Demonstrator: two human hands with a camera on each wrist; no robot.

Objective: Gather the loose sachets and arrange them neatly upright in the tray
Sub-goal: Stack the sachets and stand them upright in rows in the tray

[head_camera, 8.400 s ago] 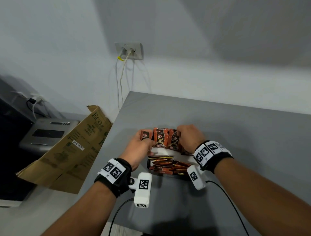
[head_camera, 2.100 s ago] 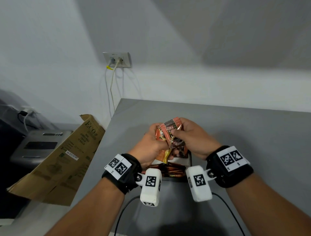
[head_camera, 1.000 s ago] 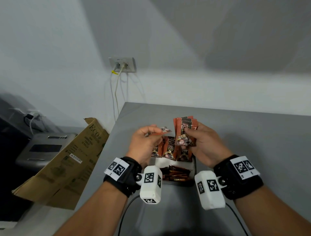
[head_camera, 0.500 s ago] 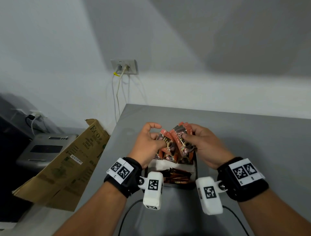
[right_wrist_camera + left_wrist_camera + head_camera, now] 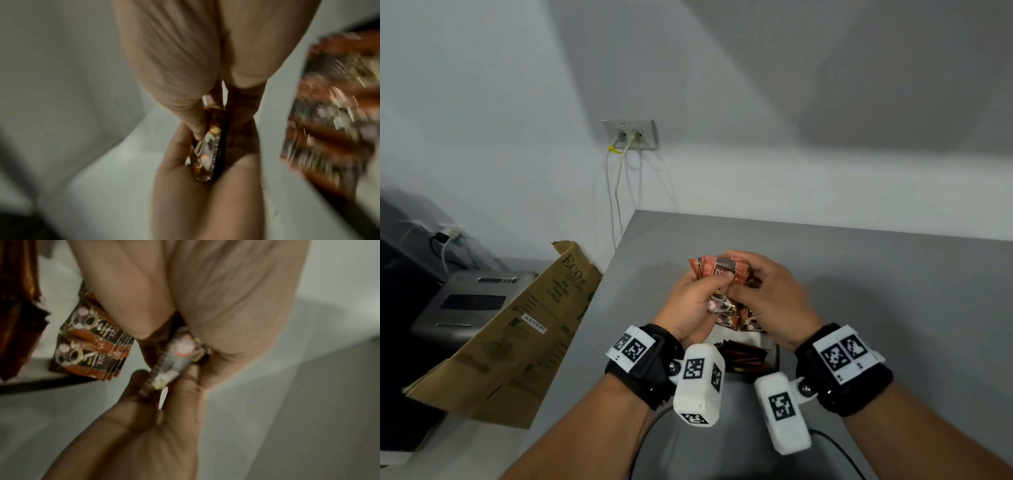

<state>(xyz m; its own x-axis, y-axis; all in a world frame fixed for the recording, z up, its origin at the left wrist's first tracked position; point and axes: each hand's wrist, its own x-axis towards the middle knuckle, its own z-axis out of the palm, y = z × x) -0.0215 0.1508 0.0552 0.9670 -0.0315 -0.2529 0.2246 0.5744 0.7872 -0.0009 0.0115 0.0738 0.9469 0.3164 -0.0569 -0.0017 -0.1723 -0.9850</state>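
Note:
A stack of orange-brown coffee sachets (image 5: 717,269) is held upright above the tray (image 5: 777,358), clasped from both sides. My left hand (image 5: 709,286) grips its left side with the thumb across the front. My right hand (image 5: 744,275) pinches its right side. In the left wrist view the stack (image 5: 179,353) shows edge-on between the two hands. In the right wrist view it (image 5: 207,151) is blurred. More sachets (image 5: 744,323) stand upright in the tray's far part, also visible as a row (image 5: 92,350). Dark stick sachets (image 5: 743,359) lie in its near part.
The grey table (image 5: 876,291) ends at a left edge near the tray. Beyond that edge a flattened cardboard box (image 5: 517,329) leans, with a grey appliance (image 5: 472,301) behind it. A wall socket (image 5: 629,134) has two cables hanging down.
A second ago the left hand held one sachet apart from the right hand's stack. The hands have since come together, and both now hold one stack above the tray.

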